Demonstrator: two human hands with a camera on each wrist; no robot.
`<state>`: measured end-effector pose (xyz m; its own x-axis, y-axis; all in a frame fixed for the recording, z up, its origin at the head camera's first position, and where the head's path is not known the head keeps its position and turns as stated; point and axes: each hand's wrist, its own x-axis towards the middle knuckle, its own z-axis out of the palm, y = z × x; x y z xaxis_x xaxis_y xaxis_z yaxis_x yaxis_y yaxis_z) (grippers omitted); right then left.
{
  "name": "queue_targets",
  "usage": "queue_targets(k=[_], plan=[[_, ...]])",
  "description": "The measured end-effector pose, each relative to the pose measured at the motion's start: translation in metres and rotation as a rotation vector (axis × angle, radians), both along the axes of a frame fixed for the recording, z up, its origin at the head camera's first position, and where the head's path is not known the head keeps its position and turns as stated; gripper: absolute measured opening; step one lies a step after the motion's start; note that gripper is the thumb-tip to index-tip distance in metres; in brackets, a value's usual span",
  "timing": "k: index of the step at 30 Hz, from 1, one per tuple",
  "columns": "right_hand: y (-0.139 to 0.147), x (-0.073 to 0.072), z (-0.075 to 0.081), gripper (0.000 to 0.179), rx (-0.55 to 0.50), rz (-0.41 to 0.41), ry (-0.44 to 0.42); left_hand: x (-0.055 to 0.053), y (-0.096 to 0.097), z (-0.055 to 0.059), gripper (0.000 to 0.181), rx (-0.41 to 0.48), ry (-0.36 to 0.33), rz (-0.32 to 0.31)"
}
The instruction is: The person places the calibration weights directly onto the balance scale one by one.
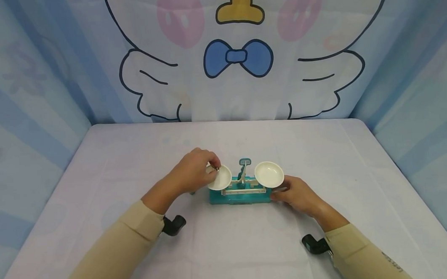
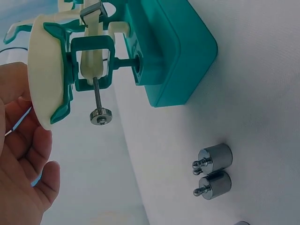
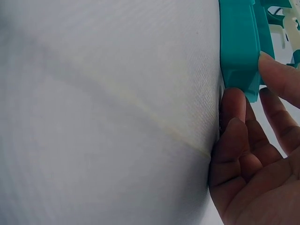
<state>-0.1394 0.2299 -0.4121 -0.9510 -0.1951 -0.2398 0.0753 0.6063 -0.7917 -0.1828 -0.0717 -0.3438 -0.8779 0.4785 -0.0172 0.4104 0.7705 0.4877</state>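
Note:
A teal toy balance scale stands on the table with two white pans. Over the left pan, my left hand pinches a small metal weight between thumb and finger. In the left wrist view that hand is beside the pan's rim, and the pan hides the pinched weight. My right hand holds the right end of the base, below the right pan. In the right wrist view its thumb lies against the base, with curled fingers at the base's end.
Two metal weights with knobs stand close together on the table near the scale's left end. A third shows partly at the frame's bottom edge. A metal adjusting nut sticks out from the beam. Patterned cloth hangs behind the white tabletop.

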Motion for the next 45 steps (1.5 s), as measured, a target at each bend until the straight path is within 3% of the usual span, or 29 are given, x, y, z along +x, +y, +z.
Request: queue_targets(k=[16,25,29,45], plan=[[0.000,0.000,0.001,0.051,-0.017,0.010,0.004,0.003,0.000,0.004,0.019,0.019,-0.055,0.038],[0.001,0.000,0.001,0.051,-0.014,0.008,0.003,0.004,-0.012,0.004,0.022,0.074,-0.064,0.049],[0.000,-0.001,0.000,0.051,-0.008,0.003,-0.001,0.005,-0.022,0.000,0.025,0.067,-0.060,0.084],[0.000,0.001,0.000,0.051,-0.002,-0.003,-0.006,0.009,-0.065,-0.031,0.025,0.039,-0.181,0.180]])
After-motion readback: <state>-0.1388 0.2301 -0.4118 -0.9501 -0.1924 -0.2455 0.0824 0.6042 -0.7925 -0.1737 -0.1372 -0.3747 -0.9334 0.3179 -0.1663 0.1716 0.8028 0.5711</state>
